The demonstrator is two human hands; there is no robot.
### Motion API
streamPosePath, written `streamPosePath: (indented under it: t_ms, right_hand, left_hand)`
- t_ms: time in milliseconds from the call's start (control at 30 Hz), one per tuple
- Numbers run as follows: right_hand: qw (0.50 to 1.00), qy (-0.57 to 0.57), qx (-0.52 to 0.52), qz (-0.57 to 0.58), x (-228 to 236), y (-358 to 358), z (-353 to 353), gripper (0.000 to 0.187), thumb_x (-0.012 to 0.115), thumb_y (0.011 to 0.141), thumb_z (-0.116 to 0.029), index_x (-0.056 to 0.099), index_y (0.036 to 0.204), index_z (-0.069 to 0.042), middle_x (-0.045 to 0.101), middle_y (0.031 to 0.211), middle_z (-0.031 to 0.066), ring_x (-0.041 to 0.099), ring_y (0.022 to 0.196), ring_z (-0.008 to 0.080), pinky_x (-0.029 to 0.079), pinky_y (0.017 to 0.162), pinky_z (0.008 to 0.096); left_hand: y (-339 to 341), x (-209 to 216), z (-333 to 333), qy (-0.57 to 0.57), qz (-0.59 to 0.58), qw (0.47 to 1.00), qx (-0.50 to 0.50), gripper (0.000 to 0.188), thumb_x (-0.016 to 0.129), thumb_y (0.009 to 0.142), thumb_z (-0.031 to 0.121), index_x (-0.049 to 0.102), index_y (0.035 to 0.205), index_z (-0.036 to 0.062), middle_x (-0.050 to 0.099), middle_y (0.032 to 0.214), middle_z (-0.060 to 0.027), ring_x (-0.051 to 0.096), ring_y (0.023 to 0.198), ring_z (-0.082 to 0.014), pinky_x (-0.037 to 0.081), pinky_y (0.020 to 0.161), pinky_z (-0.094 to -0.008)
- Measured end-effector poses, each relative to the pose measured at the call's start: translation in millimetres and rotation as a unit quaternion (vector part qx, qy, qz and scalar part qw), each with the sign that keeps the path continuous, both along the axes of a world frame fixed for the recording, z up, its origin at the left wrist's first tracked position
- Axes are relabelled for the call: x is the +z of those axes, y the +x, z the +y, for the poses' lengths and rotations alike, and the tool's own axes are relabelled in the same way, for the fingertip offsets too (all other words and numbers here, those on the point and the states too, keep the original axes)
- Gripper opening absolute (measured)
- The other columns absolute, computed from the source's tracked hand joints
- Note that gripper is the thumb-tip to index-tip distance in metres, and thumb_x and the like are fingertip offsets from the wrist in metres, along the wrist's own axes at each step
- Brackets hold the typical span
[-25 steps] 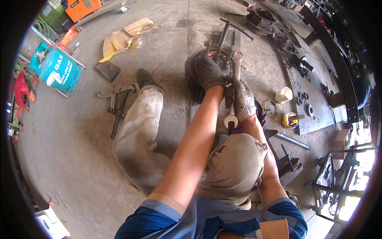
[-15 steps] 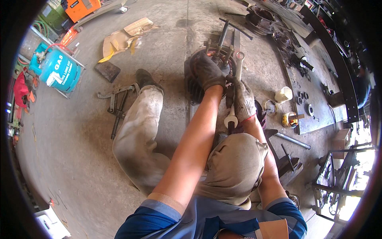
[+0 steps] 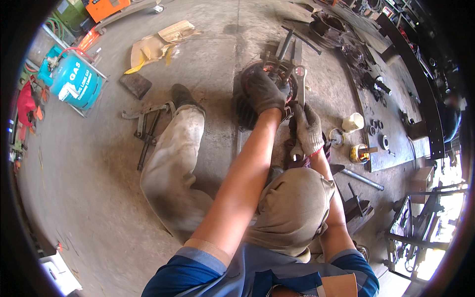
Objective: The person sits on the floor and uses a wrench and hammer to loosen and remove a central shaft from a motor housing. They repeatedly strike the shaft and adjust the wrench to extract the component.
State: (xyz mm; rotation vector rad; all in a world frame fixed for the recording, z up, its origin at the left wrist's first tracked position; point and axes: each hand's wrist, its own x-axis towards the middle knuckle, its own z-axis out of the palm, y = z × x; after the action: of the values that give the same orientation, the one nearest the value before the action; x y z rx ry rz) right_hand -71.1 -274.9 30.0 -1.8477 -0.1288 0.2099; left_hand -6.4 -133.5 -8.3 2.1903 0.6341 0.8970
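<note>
A motor-like round body with a dark finned housing and copper-coloured inside (image 3: 241,106) lies on the floor in front of me. A puller (image 3: 284,48) with a long screw and cross bar is set on its end. My left hand (image 3: 267,91), in a dark glove, is closed round the puller's near part; its fingertips are partly hidden. My right hand (image 3: 308,123), in a grey-white knit glove, grips a combination wrench (image 3: 301,89) by the shank. The wrench's ring end points away from me beside the puller, its open end toward my knee.
At left lie another puller (image 3: 146,129), a dark block (image 3: 135,85) and torn cardboard (image 3: 153,47); a teal gas cylinder (image 3: 76,81) stands beyond. To the right are a white cup (image 3: 353,123), a cut yellow can (image 3: 360,153), a steel plate (image 3: 396,141) with rings, and a metal bar (image 3: 363,179).
My right hand and the wrench have shifted slightly right, and the wrench's open end sits lower. My left hand stays at the puller. The whole view has shifted a little.
</note>
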Motion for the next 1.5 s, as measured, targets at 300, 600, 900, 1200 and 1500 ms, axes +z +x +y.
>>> streamPosePath:
  t_ms: [300, 600, 900, 1200, 1500]
  right_hand:
    - [0.944, -0.163, 0.062, -0.279, 5.1, -0.9, -5.1, 0.029, 0.057, 0.106, -0.020, 0.068, 0.128, -0.004, 0.071, 0.087, 0.0127, 0.064, 0.074, 0.0169, 0.052, 0.069, 0.0362]
    - [0.878, -0.468, 0.084, -0.061, -125.4, -104.4, -118.9, 0.029, 0.055, 0.103, -0.021, 0.064, 0.124, -0.003, 0.069, 0.098, 0.0202, 0.070, 0.087, 0.0388, 0.054, 0.076, 0.0472]
    - [0.847, -0.423, 0.241, -0.212, -106.1, -65.7, -184.1, 0.035, 0.055, 0.100, -0.016, 0.062, 0.132, -0.005, 0.068, 0.106, 0.0182, 0.070, 0.088, 0.0374, 0.057, 0.077, 0.0454]
    - [0.474, -0.452, 0.200, -0.729, 188.3, 155.3, -10.5, 0.053, 0.064, 0.099, -0.036, 0.055, 0.146, -0.015, 0.061, 0.142, 0.0134, 0.068, 0.114, 0.0351, 0.054, 0.103, 0.0439]
    - [0.314, -0.535, 0.413, -0.667, 224.4, 165.8, 46.1, 0.037, 0.054, 0.095, -0.016, 0.060, 0.132, -0.014, 0.067, 0.120, 0.0091, 0.067, 0.108, 0.0285, 0.055, 0.090, 0.0436]
  left_hand:
    - [1.6, -2.5, -3.3, 0.001, -0.025, 0.999, 0.023, 0.086, 0.089, 0.071, 0.032, 0.046, 0.140, 0.0029, 0.063, 0.121, -0.0211, 0.061, 0.116, -0.0389, 0.046, 0.104, -0.0480]
    - [-1.1, 3.8, 1.4, -0.039, -0.014, 0.999, -0.003, 0.086, 0.091, 0.065, 0.039, 0.051, 0.133, 0.0063, 0.063, 0.127, -0.0192, 0.060, 0.120, -0.0372, 0.046, 0.103, -0.0461]
    - [3.7, -7.1, 0.4, 0.001, 0.015, 1.000, 0.009, 0.096, 0.093, 0.064, 0.041, 0.046, 0.138, 0.0018, 0.062, 0.122, -0.0216, 0.060, 0.118, -0.0378, 0.046, 0.102, -0.0492]
    - [-2.9, 3.5, 0.6, -0.001, 0.017, 1.000, -0.005, 0.087, 0.090, 0.066, 0.045, 0.049, 0.131, 0.0053, 0.063, 0.121, -0.0194, 0.060, 0.117, -0.0375, 0.048, 0.101, -0.0474]
    - [-0.3, -3.2, -1.0, 0.025, -0.027, 0.999, 0.007, 0.087, 0.089, 0.069, 0.042, 0.048, 0.133, 0.0012, 0.061, 0.126, -0.0222, 0.058, 0.121, -0.0378, 0.047, 0.103, -0.0472]
